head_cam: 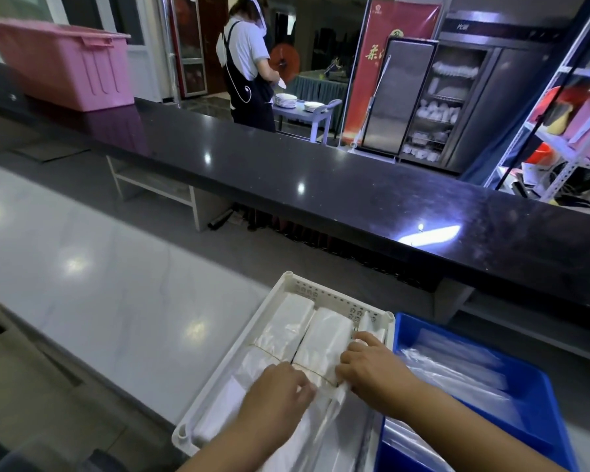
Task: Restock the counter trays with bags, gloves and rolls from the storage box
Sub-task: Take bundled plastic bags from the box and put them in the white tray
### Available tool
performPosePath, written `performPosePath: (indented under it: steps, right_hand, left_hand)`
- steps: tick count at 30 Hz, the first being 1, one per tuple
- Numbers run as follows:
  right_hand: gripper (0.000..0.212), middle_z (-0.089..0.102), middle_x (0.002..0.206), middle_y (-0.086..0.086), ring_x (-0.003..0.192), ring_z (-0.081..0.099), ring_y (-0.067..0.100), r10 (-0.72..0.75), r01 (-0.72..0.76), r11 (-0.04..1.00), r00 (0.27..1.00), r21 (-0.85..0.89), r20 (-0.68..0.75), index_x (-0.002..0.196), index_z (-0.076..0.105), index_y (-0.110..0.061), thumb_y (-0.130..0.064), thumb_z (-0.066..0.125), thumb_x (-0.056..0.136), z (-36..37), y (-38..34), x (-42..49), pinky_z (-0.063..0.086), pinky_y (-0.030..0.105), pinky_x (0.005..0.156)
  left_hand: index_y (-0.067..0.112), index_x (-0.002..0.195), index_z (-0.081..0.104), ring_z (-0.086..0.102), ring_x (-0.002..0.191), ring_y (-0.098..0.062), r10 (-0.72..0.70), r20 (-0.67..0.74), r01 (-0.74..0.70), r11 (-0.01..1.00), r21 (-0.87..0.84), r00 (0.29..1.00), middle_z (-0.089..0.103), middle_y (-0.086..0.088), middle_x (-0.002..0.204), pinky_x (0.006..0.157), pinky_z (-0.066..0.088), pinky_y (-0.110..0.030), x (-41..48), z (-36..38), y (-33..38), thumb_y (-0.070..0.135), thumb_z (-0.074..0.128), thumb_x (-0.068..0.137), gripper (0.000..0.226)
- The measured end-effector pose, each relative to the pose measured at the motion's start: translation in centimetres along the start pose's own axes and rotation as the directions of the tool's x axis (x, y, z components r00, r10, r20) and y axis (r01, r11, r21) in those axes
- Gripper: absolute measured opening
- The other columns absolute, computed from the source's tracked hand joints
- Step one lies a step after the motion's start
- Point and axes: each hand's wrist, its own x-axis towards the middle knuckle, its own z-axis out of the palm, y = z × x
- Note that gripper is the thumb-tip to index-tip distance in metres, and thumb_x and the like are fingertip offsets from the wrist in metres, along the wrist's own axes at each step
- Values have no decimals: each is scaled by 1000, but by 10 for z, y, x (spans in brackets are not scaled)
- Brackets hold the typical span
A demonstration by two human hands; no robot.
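A white perforated tray (288, 284) sits on the pale counter and holds bundles of clear plastic bags tied with rubber bands. The left bundle (286, 325) and the middle bundle (326, 335) lie side by side. My left hand (280, 393) rests on the near end of the middle bundle, fingers pinching at the band. My right hand (368, 364) presses on the right edge of the same bundle beside a narrow bundle (372, 323) along the tray's right wall. To the right stands a blue tray (539, 379) with clear plastic bags (457, 369).
A raised black counter (321, 185) runs across behind the trays. A pink storage box (65, 63) stands on it at far left. Beyond it a person in an apron handles plates at a small table (304, 110). Metal shelving (559, 131) is at right.
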Motion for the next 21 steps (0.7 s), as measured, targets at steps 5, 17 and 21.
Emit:
performPosePath:
  steps: [5, 17, 21]
  right_hand:
    - [35, 63, 115, 1, 112, 52, 21, 0, 1, 999, 999, -34, 44, 118, 54, -26, -22, 61, 84, 5, 6, 5, 26, 45, 113]
    - [48, 40, 145, -4, 133, 33, 19, 177, -169, 971, 984, 170, -31, 133, 42, -35, -25, 58, 89, 12, 13, 10, 26, 37, 111]
    - [37, 49, 136, -5, 127, 38, 15, 111, -94, 975, 991, 203, -73, 126, 50, -34, -24, 53, 90, 13, 6, 20, 30, 32, 106]
  left_hand:
    - [23, 108, 53, 59, 92, -17, -94, 207, 101, 995, -23, 974, 64, 3, 100, 71, 44, -31, -9, 18, 29, 62, 45, 69, 56]
    - [23, 119, 46, 54, 106, -25, -109, 2, 109, 994, -24, 994, 48, -1, 118, 85, 43, -33, -12, 28, 14, 15, 44, 88, 32]
    - [23, 107, 55, 57, 99, -22, -152, 13, 152, 987, -51, 988, 55, 1, 106, 84, 46, -34, -10, 29, 10, 25, 46, 87, 22]
